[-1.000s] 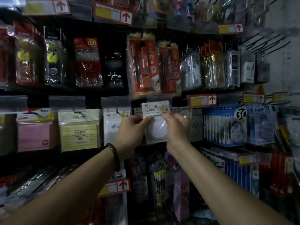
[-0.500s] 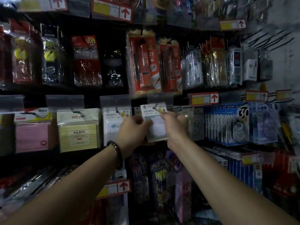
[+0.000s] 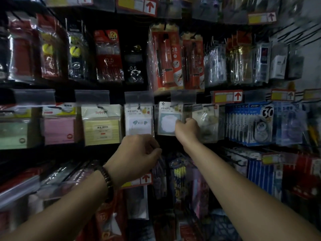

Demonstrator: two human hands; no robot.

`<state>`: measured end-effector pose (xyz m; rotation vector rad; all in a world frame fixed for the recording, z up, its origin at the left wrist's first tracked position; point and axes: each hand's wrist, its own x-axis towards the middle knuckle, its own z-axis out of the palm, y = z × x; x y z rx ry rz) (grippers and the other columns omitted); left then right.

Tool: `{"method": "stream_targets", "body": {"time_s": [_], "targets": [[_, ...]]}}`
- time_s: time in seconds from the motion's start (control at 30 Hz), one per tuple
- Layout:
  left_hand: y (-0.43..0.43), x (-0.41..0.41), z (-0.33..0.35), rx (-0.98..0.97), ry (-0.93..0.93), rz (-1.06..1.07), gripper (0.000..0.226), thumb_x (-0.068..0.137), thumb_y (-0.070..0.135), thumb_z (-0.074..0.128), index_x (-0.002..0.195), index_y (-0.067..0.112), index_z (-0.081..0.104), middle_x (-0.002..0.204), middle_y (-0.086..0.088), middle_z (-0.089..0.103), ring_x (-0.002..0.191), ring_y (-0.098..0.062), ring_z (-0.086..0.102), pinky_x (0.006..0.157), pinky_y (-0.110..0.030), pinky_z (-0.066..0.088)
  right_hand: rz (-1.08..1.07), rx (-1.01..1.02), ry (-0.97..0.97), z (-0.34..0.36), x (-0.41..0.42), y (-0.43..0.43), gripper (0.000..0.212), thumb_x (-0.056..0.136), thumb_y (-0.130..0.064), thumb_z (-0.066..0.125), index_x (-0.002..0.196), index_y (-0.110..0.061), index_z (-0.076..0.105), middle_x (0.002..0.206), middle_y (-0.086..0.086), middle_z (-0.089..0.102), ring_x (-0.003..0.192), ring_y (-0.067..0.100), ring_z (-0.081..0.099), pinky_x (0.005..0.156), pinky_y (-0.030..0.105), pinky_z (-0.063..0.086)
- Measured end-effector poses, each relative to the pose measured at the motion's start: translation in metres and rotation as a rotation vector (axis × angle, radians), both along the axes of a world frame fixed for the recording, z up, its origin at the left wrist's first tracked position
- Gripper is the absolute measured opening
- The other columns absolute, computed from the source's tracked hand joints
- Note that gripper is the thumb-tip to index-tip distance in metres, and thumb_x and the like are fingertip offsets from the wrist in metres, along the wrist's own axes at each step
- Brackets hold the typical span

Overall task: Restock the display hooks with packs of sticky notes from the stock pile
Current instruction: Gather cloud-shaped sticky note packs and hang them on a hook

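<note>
Across the whole view runs a dim display wall crammed with hanging stationery. Pen packs hang up top, a pink pad and a yellow pad sit left in the middle row, and blue correction tape packs are off to the right. The left hand sits low, just under the middle row, fingers loosely curled with nothing in them (beaded bracelet on that wrist). The right hand reaches higher, thumb and curled fingers pinching the lower right edge of the sticky-note pack. That pack hangs in the middle row, just beside a similar pack on its left, under a clear label holder. Can't tell if it's fully on the hook, too blurry.
</note>
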<state>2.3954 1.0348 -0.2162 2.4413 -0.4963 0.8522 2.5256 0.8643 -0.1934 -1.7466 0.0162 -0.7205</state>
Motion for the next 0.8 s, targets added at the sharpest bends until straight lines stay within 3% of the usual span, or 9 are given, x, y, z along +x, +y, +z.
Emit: {"method": "stream_targets", "body": {"time_s": [0.1,0.17,0.23,0.37,0.43,0.53,0.6,0.73,0.8], "targets": [[0.021,-0.027,-0.024,-0.033,-0.04,-0.016,0.005,0.096,0.036,0.073,0.094,0.033,0.076,0.078,0.018,0.074,0.07,0.008,0.069,0.062,-0.012,0.05,0.054,-0.019,-0.063,-0.023,-0.047,-0.006,0.034,0.105,-0.024,0.058,0.137,-0.015,0.061,0.116,-0.002,0.069,0.077,0.005,0.06,0.056,0.025,0.042],[0.035,-0.048,-0.046,-0.046,-0.054,-0.031,0.005,0.095,0.036,0.073,0.091,0.036,0.075,0.079,0.02,0.074,0.072,0.008,0.07,0.063,-0.009,0.048,0.075,-0.031,-0.178,-0.045,-0.084,-0.01,0.021,0.105,-0.024,0.062,0.126,-0.025,0.064,0.114,-0.011,0.07,0.078,-0.001,0.062,0.065,0.02,0.049],[0.048,-0.067,-0.077,-0.056,-0.032,-0.074,0.007,0.096,0.035,0.07,0.089,0.036,0.071,0.078,0.02,0.073,0.069,0.004,0.071,0.06,-0.012,0.049,0.111,-0.053,-0.269,-0.076,-0.115,-0.012,0.011,0.104,-0.023,0.066,0.114,-0.026,0.07,0.103,-0.011,0.073,0.081,0.002,0.069,0.071,0.025,0.056],[0.066,-0.097,-0.158,-0.027,0.062,-0.111,0.009,0.1,0.033,0.071,0.09,0.034,0.07,0.077,0.019,0.072,0.069,0.004,0.069,0.062,-0.026,0.055,0.271,-0.111,-0.309,-0.152,-0.162,-0.006,0.009,0.103,-0.011,0.067,0.101,-0.018,0.073,0.085,-0.003,0.074,0.079,0.015,0.074,0.067,0.033,0.06],[0.074,-0.107,-0.208,-0.003,0.142,-0.124,0.01,0.099,0.038,0.067,0.092,0.032,0.07,0.077,0.019,0.072,0.071,0.006,0.069,0.065,-0.027,0.056,0.35,-0.161,-0.261,-0.201,-0.179,0.001,0.011,0.106,-0.01,0.064,0.102,-0.015,0.073,0.084,-0.001,0.073,0.077,0.016,0.074,0.067,0.032,0.061],[0.09,-0.116,-0.294,0.015,0.319,-0.101,0.022,0.097,0.049,0.057,0.091,0.034,0.072,0.079,0.021,0.073,0.074,0.007,0.069,0.064,-0.021,0.052,0.407,-0.217,-0.121,-0.293,-0.186,0.013,0.011,0.103,-0.021,0.064,0.098,-0.024,0.073,0.08,0.0,0.073,0.074,0.021,0.074,0.07,0.053,0.062],[0.105,-0.118,-0.356,0.023,0.448,-0.072,0.02,0.098,0.048,0.059,0.09,0.036,0.072,0.077,0.022,0.071,0.072,0.007,0.068,0.062,-0.019,0.049,0.438,-0.271,0.006,-0.365,-0.187,0.019,0.01,0.101,-0.032,0.063,0.096,-0.029,0.071,0.079,-0.002,0.072,0.073,0.024,0.073,0.067,0.058,0.059],[0.137,-0.12,-0.469,-0.013,0.698,-0.016,0.016,0.099,0.034,0.068,0.084,0.038,0.07,0.08,0.024,0.072,0.078,0.01,0.068,0.068,-0.013,0.048,0.425,-0.39,0.343,-0.508,-0.2,0.022,0.012,0.102,-0.021,0.068,0.093,-0.026,0.073,0.076,-0.012,0.071,0.073,0.005,0.069,0.06,0.024,0.05],[0.15,-0.119,-0.516,0.011,0.814,0.027,0.02,0.099,0.029,0.07,0.084,0.041,0.068,0.081,0.024,0.07,0.078,0.01,0.066,0.071,-0.01,0.047,0.432,-0.445,0.532,-0.57,-0.203,0.023,0.015,0.098,-0.013,0.071,0.092,-0.027,0.074,0.08,-0.017,0.073,0.08,-0.006,0.069,0.066,0.013,0.047]]}}
